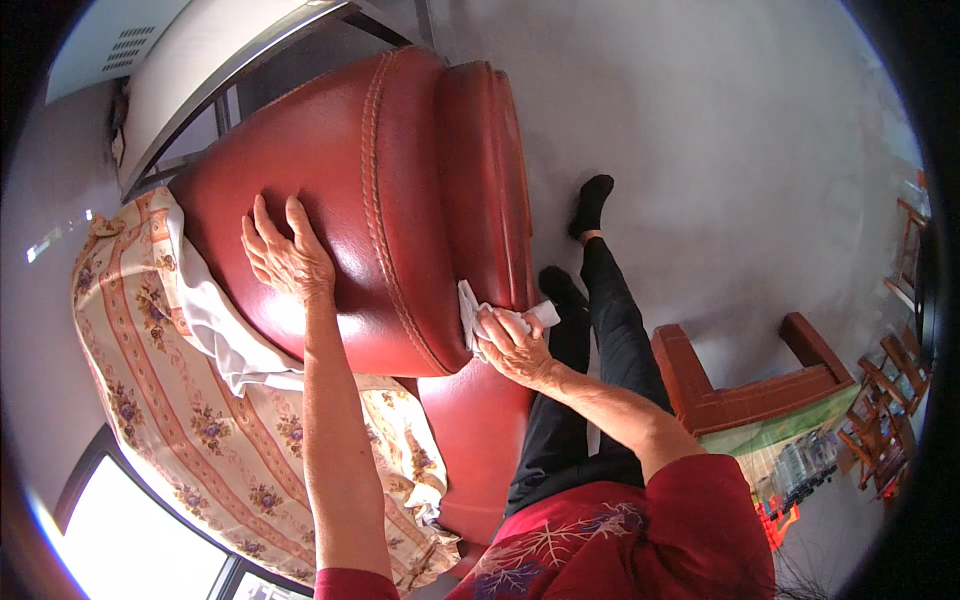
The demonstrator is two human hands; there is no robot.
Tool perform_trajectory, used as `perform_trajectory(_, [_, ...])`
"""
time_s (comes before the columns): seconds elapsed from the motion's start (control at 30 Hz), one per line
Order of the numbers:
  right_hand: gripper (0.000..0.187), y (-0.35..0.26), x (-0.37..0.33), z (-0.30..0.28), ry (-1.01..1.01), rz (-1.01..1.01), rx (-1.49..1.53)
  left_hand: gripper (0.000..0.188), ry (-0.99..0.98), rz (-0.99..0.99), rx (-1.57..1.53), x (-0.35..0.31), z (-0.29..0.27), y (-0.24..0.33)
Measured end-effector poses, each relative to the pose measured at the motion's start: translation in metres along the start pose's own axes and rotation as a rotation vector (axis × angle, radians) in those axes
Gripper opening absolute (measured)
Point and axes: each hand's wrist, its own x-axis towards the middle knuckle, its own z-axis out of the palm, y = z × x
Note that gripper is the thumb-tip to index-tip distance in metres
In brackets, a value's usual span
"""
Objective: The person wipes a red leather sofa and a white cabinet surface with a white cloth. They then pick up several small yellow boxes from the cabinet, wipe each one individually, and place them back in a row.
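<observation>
A red leather sofa [300, 140] with a braided seam fills the middle of the head view. My left hand [288, 250] lies flat on top of its padded arm, fingers spread and holding nothing. Lower and to the right, my right hand [512, 345] grips a crumpled white cloth [478, 312]. That cloth touches the front edge of the armrest, near its lower corner. Beside my left forearm, a floral striped cover [210, 425] with a white underside [215, 325] drapes over the sofa's back.
A brown wooden table [750, 400] with a green top stands at the right, several wooden chairs [890, 400] beyond it. Grey floor [700, 150] stretches at the upper right. A bright window [130, 530] is at the lower left, and a white appliance [120, 45] at the upper left.
</observation>
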Motion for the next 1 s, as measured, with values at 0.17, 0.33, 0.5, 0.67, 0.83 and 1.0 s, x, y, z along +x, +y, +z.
perform_trajectory(0.17, [0.025,0.05,-0.053,-0.001,-0.241,-0.558,0.113,0.06,-0.02,0.005,-0.04,0.0,0.0,-0.004])
perform_trajectory(0.33, [0.026,0.112,-0.038,-0.041,-0.402,0.06,0.539,0.06,-0.007,0.02,-0.033,0.0,0.001,-0.008])
perform_trajectory(0.5, [0.045,0.064,0.051,-0.092,0.057,0.705,0.789,0.06,-0.016,0.015,-0.051,-0.002,-0.004,-0.002])
perform_trajectory(0.67, [0.061,-0.04,0.101,-0.026,0.175,0.607,0.814,0.057,-0.011,0.033,-0.017,0.0,-0.004,0.0])
perform_trajectory(0.83, [0.063,0.002,0.163,-0.022,0.202,0.533,0.75,0.055,-0.014,0.031,-0.02,-0.001,-0.004,0.006])
perform_trajectory(1.0, [0.055,0.049,0.234,-0.01,0.295,0.581,0.798,0.053,-0.02,0.026,0.021,0.0,-0.009,0.01])
